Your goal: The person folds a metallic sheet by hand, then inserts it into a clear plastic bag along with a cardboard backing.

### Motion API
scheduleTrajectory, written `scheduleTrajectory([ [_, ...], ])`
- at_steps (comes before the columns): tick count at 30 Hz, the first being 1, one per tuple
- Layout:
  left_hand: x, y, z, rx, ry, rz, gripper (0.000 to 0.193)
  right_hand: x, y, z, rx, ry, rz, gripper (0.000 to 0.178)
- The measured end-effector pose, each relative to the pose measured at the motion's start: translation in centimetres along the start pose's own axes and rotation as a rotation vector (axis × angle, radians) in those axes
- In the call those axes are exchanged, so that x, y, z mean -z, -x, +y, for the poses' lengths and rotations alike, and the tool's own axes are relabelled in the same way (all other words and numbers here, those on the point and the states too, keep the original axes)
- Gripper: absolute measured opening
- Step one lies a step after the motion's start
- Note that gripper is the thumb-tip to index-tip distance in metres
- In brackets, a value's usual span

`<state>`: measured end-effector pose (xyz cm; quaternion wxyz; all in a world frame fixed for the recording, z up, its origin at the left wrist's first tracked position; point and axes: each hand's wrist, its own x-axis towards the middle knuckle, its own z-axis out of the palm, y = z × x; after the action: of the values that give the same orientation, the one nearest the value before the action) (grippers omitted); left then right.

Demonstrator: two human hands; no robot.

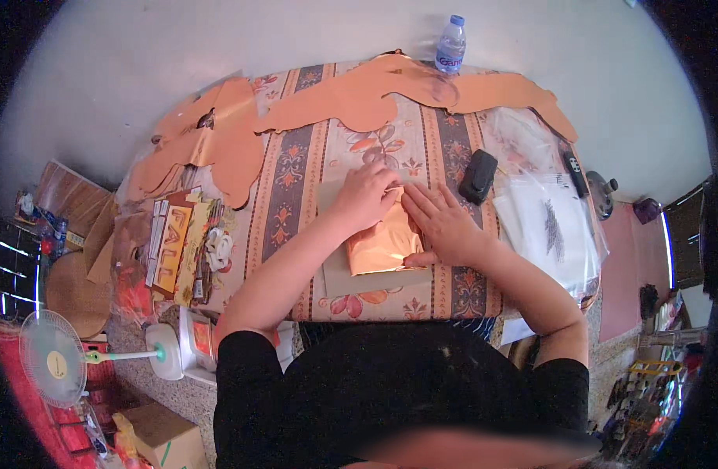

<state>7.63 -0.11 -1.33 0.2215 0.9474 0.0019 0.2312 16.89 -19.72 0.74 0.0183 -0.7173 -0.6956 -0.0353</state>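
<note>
A shiny copper-coloured foil sheet [382, 244] lies on a grey board [339, 280] on the table in front of me. My left hand [370, 194] is at the foil's far left corner, with its fingers curled in and pinching at the far edge; the fingertips are partly hidden. Flat on the foil's right side rests my right hand [446, 227], fingers stretched out and thumb apart near the close right corner. The two hands' fingers come near each other at the far edge.
Orange cut-out sheets [335, 98] spread along the far side and left [234, 148]. Beside my right hand sits a black block-like object [478, 177]; further right are white sheets [547, 227]. A water bottle [450, 47] stands at the back. Lettered signs [171, 242] lie left, above a fan [54, 359].
</note>
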Motion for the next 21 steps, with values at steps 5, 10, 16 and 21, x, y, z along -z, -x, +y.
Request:
scheduleTrajectory([
  [5, 0.4, -0.5, 0.2, 0.096, 0.026, -0.101, 0.017, -0.5, 0.2, 0.1, 0.004, 0.026, 0.035, 0.111],
  [10, 0.8, -1.2, 0.6, 0.158, 0.036, -0.156, 0.019, -0.8, 0.2, 0.2, 0.004, 0.042, 0.048, 0.112],
  [16, 1.0, -1.6, 0.6, 0.206, 0.022, -0.213, 0.016, -0.4, 0.2, 0.1, 0.002, 0.032, 0.034, 0.111],
  [21, 1.0, -1.9, 0.5, 0.197, 0.015, -0.239, 0.015, -0.3, 0.1, 0.0, -0.002, 0.026, 0.061, 0.110],
])
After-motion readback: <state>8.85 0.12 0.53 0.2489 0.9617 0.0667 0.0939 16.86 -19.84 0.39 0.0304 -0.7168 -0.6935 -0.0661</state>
